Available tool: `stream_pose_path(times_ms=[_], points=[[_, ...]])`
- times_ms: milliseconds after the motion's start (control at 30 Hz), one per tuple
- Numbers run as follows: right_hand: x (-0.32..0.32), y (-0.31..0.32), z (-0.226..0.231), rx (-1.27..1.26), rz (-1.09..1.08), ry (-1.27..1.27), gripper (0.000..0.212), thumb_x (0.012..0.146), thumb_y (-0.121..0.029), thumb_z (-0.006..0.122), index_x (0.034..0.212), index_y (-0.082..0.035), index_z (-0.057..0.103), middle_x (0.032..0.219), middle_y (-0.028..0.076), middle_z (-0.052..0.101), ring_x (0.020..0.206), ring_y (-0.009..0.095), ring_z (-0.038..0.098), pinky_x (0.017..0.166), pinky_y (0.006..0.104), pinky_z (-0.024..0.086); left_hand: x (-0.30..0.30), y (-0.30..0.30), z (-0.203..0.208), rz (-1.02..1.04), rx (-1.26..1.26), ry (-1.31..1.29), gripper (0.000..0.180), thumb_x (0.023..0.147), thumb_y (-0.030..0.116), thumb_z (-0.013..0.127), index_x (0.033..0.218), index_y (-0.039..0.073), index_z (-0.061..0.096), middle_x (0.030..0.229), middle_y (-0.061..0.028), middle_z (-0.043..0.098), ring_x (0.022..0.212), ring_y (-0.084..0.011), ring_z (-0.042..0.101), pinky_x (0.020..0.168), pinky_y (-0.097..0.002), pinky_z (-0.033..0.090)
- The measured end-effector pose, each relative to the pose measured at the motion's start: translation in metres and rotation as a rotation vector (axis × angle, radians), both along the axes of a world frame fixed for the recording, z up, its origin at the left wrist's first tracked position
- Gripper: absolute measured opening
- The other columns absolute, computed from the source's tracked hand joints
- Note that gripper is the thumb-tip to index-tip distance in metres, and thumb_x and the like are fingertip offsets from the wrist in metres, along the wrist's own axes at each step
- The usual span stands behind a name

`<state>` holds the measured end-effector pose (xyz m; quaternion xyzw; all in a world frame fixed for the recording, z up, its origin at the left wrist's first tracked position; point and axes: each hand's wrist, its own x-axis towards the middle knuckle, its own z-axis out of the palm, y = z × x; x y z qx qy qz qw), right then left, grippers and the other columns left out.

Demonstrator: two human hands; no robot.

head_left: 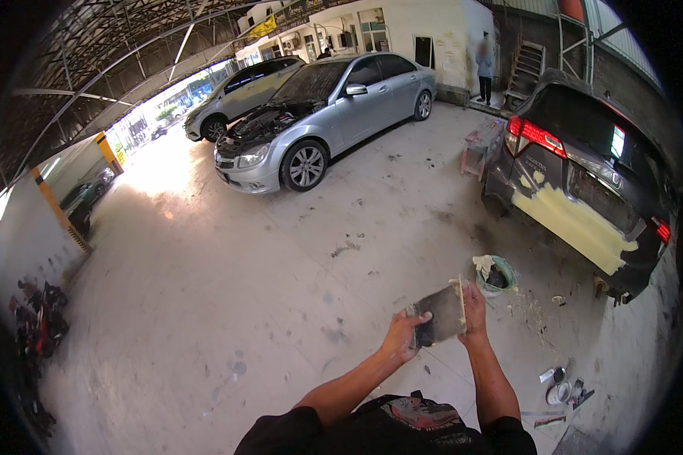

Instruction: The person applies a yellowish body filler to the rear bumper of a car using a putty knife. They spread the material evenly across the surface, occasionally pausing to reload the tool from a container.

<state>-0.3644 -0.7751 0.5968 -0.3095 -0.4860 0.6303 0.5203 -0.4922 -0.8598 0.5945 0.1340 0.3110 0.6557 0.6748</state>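
Note:
A dark, flat putty board (440,315), smeared grey and pale, is held out in front of my body. My left hand (404,336) grips its left side, thumb across the top face. At the board's right side, my right hand (474,311) is closed. A thin cream-coloured strip (463,303) runs along that edge beside the right fingers; whether it is a separate spreader or the board's own crusted rim cannot be made out. Just beyond the right hand, a green bucket (514,277) stands on the floor, with a pale cloth (483,264) over its rim and something dark inside.
At the right stands a dark car (539,163) with yellow filler across its rear bumper (573,227). A silver car (341,114) with its engine bay exposed stands ahead. Tins and tools (560,392) lie low right. A red stool (479,148) and a person (485,72) are farther back.

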Motion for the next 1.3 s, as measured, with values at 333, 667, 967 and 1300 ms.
stream_pose_path(times_ms=[333,667,967,1300], points=[[0.014,-0.004,-0.015,-0.178,-0.14,0.099,0.025,0.095,-0.028,0.049,0.097,-0.006,0.061,0.066,0.0,0.05,0.054,0.009,0.044,0.05,0.0244,0.038,-0.044,0.025,0.039,0.083,0.046,0.037,0.027,0.083,0.009,0.062,0.109,0.003,0.056,0.097,-0.0077,0.063,0.085,-0.02,0.064,0.078,-0.0346,0.054],[0.0,0.0,-0.024,0.185,-0.087,-0.436,0.024,0.089,-0.015,0.059,0.101,0.005,0.062,0.08,0.005,0.061,0.078,0.011,0.055,0.071,0.0273,0.046,-0.017,0.027,0.011,0.146,-0.018,0.009,0.029,0.084,0.007,0.06,0.111,-0.003,0.055,0.1,-0.0119,0.064,0.084,-0.023,0.066,0.076,-0.0341,0.056],[0.037,0.004,0.056,-0.009,-0.245,0.394,0.035,0.09,-0.001,0.052,0.125,-0.002,0.045,0.112,0.007,0.057,0.102,0.016,0.056,0.09,0.0325,0.046,-0.036,0.018,0.032,0.307,0.189,-0.054,0.034,0.082,0.006,0.06,0.115,0.006,0.052,0.103,-0.0063,0.062,0.092,-0.022,0.063,0.078,-0.0373,0.054],[0.024,-0.021,0.058,0.368,-0.03,0.409,0.051,0.086,0.007,0.043,0.136,0.0,0.038,0.128,0.009,0.05,0.118,0.018,0.049,0.098,0.0308,0.039,0.013,0.035,0.036,0.348,0.18,-0.02,0.038,0.082,-0.001,0.056,0.119,0.002,0.049,0.107,-0.0088,0.059,0.097,-0.0224,0.06,0.086,-0.0369,0.051]])
